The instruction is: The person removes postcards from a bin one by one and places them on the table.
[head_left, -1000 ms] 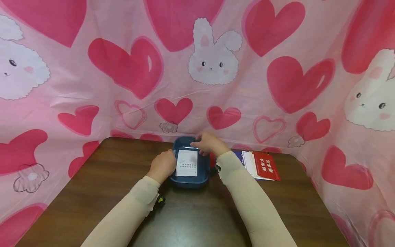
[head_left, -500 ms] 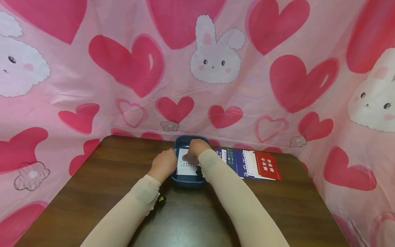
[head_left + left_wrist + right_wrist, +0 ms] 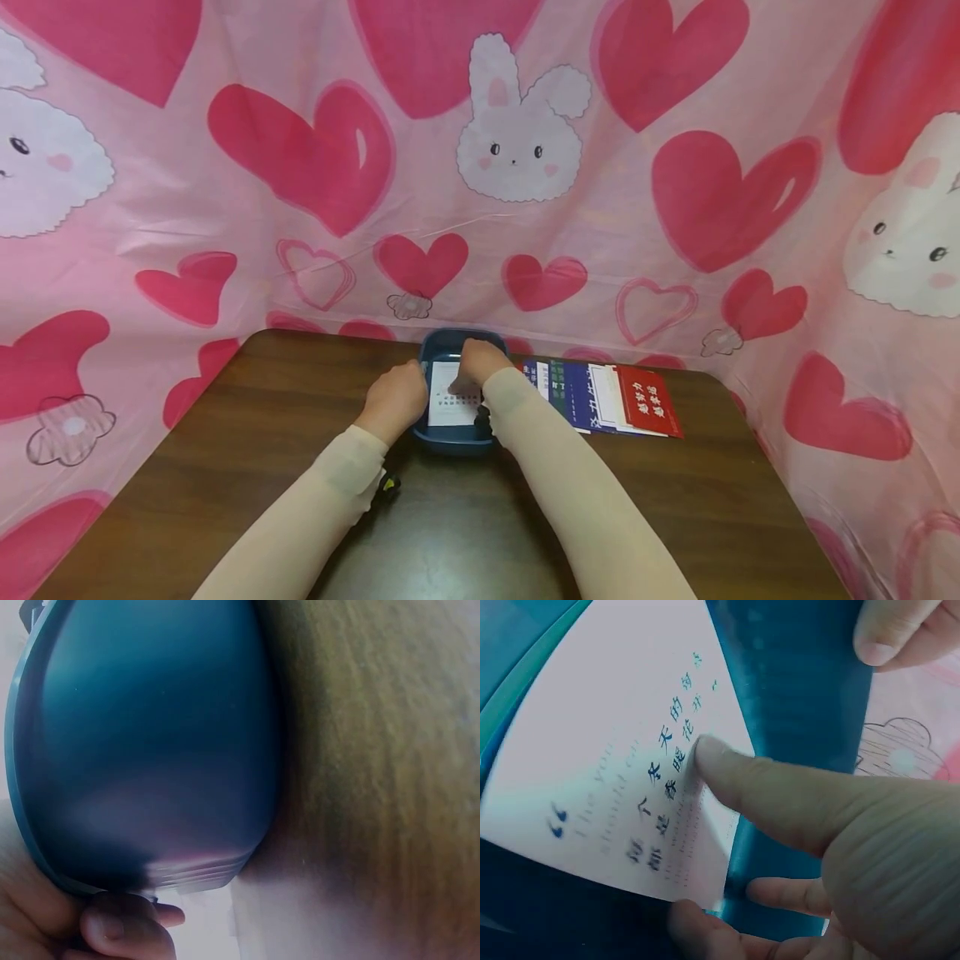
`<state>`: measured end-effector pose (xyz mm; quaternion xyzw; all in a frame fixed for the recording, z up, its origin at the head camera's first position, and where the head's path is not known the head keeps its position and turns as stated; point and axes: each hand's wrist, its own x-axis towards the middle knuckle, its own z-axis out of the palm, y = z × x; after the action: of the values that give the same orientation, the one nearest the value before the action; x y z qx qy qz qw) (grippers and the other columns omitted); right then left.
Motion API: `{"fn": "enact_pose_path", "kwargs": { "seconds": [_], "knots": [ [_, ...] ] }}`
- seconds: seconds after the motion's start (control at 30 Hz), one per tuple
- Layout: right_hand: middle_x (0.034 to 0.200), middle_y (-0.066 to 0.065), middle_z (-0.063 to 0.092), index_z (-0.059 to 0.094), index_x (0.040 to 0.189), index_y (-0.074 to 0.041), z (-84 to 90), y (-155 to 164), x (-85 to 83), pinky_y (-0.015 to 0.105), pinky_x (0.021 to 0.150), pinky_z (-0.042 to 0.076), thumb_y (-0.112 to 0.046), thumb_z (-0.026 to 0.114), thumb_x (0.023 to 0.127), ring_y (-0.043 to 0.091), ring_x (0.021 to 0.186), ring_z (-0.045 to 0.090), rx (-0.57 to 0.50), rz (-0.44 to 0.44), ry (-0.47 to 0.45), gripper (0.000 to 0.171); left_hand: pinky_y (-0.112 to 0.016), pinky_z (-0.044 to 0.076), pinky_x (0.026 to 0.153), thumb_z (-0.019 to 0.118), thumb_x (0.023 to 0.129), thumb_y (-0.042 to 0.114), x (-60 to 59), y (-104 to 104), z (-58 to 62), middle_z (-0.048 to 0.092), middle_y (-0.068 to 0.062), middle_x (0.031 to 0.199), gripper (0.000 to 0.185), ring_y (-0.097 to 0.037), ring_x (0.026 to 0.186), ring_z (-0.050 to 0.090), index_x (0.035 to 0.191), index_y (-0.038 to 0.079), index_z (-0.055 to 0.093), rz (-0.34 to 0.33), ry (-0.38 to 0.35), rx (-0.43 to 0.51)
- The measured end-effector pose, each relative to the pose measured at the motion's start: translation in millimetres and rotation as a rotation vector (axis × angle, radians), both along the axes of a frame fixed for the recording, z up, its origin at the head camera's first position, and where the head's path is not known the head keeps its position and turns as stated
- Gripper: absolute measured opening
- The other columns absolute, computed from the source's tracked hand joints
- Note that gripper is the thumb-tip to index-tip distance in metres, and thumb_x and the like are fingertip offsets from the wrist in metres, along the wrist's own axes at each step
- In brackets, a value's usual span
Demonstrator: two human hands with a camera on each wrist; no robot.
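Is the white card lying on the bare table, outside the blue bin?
No, the white card lies inside the blue bin, where a finger of the right hand presses on it.

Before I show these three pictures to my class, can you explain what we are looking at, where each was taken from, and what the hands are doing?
There is no machine here: a person in pale sleeves works with bare hands and wears three cameras. The wide picture comes from the head, looking down at a brown table ringed by a pink curtain of hearts and bunnies. The other two come from the wrists, very close up. On the table stands a blue tub with a white printed card inside. The left hand grips the tub's left rim. In the right wrist picture, the right hand presses a fingertip on the card, with other fingers at its edge. Right of the tub, a row of booklets lies fanned out, the red one on top.
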<state>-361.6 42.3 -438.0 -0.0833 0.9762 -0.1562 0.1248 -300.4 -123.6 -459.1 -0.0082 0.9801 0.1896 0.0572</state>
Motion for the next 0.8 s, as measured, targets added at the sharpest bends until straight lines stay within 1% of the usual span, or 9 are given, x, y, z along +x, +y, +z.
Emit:
{"fn": "enact_pose_path", "kwargs": {
  "seconds": [0.17,0.37,0.47,0.5,0.57,0.6,0.67,0.73,0.8],
  "knots": [
    [0.141,0.017,0.074,0.06,0.151,-0.002,7.0,3,1.7,0.054,0.119,0.06,-0.026,0.102,0.086,0.031,0.119,0.07,-0.044,-0.038,0.032,0.081,-0.057,0.073,0.08,0.065,0.113,0.023,0.3,0,-1.0,0.08,-0.023,0.12,0.038,-0.032,0.084,0.077,0.142,-0.002,0.066,0.001,0.004,-0.002],
    [0.138,0.016,0.074,0.061,0.156,-0.009,20.4,14,-1.3,0.055,0.108,0.067,-0.011,0.09,0.092,0.035,0.116,0.073,-0.199,-0.058,0.123,0.07,-0.057,0.073,0.079,0.058,0.115,0.025,-1.4,0,-0.6,0.078,-0.021,0.11,0.037,-0.032,0.081,0.076,0.138,-0.003,0.066,0.005,0.024,0.008],
    [0.138,0.012,0.075,0.062,0.159,-0.017,8.4,33,-27.4,0.052,0.109,0.065,-0.016,0.084,0.096,0.03,0.115,0.072,-0.246,-0.043,0.19,0.067,-0.06,0.072,0.083,0.053,0.117,0.027,-2.8,0,-1.2,0.078,-0.022,0.108,0.038,-0.035,0.086,0.077,0.135,-0.004,0.067,0.012,0.035,0.008],
    [0.144,0.012,0.074,0.06,0.162,-0.019,9.5,39,-31.9,0.053,0.113,0.063,-0.016,0.083,0.097,0.031,0.119,0.072,-0.269,-0.046,0.195,0.069,-0.061,0.071,0.084,0.053,0.117,0.027,-2.8,0,-1.4,0.079,-0.022,0.109,0.039,-0.036,0.088,0.078,0.135,-0.004,0.067,0.015,0.036,0.008],
    [0.149,0.012,0.072,0.059,0.165,-0.023,-1.0,58,-51.8,0.053,0.111,0.064,-0.019,0.085,0.094,0.03,0.117,0.072,-0.336,-0.04,0.227,0.075,-0.062,0.071,0.086,0.051,0.117,0.028,-3.3,0,-2.5,0.079,-0.023,0.111,0.04,-0.038,0.092,0.08,0.136,-0.004,0.067,0.019,0.037,0.003],
    [0.152,0.013,0.071,0.058,0.166,-0.023,1.8,67,-51.4,0.054,0.112,0.063,-0.019,0.085,0.094,0.032,0.12,0.072,-0.372,-0.045,0.236,0.077,-0.062,0.071,0.086,0.051,0.118,0.028,-3.0,0,-2.7,0.079,-0.023,0.111,0.04,-0.039,0.093,0.08,0.136,-0.004,0.067,0.024,0.036,0.003],
    [0.157,0.018,0.068,0.052,0.171,-0.021,20.4,81,-35.5,0.056,0.111,0.064,-0.016,0.084,0.096,0.037,0.124,0.075,-0.441,-0.07,0.227,0.081,-0.062,0.071,0.087,0.051,0.118,0.028,-2.9,0,-3.0,0.08,-0.023,0.112,0.04,-0.039,0.093,0.08,0.136,-0.004,0.067,0.026,0.039,0.002],
    [0.15,0.024,0.072,0.048,0.173,-0.018,28.5,101,-26.0,0.052,0.099,0.069,-0.016,0.084,0.099,0.038,0.115,0.079,-0.526,-0.091,0.214,0.082,-0.062,0.071,0.086,0.051,0.118,0.028,-2.2,0,-2.6,0.08,-0.023,0.112,0.04,-0.038,0.092,0.08,0.136,-0.004,0.067,0.024,0.044,0.002],
    [0.141,0.028,0.076,0.047,0.173,-0.013,45.1,118,-4.3,0.046,0.092,0.071,-0.012,0.081,0.102,0.037,0.11,0.081,-0.576,-0.126,0.201,0.079,-0.062,0.071,0.086,0.051,0.118,0.027,-0.9,0,-1.8,0.08,-0.023,0.111,0.04,-0.038,0.091,0.08,0.136,-0.004,0.068,0.022,0.051,0.006]
  ]
}}
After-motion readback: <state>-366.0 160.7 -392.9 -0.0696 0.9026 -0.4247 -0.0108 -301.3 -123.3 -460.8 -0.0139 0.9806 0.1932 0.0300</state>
